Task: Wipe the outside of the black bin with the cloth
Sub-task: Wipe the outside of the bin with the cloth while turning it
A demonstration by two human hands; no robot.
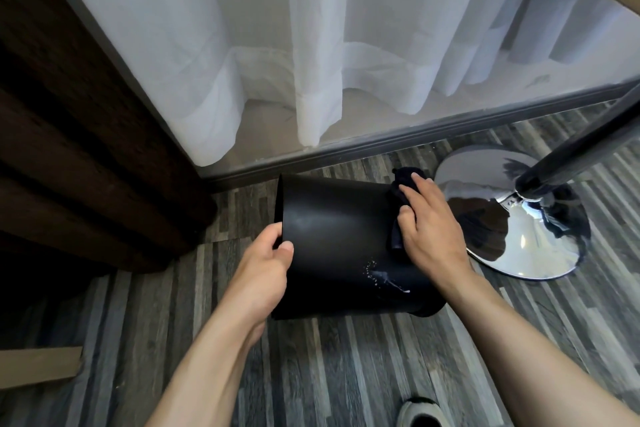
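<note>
The black bin (339, 239) is tipped on its side above the floor, its open mouth facing left and its base to the right. My left hand (266, 270) grips the rim at the mouth, thumb on the outer wall. My right hand (426, 222) presses a dark cloth (398, 198) flat against the bin's outer wall near the base. A whitish smear (381, 277) marks the wall below that hand. Most of the cloth is hidden under my fingers.
A chrome round stand base (519, 215) with a dark pole (581, 149) stands just right of the bin. White sheer curtains (311, 45) hang behind, above a grey baseboard. Dark wooden furniture (86, 149) fills the left. A shoe tip (420, 412) shows at the bottom.
</note>
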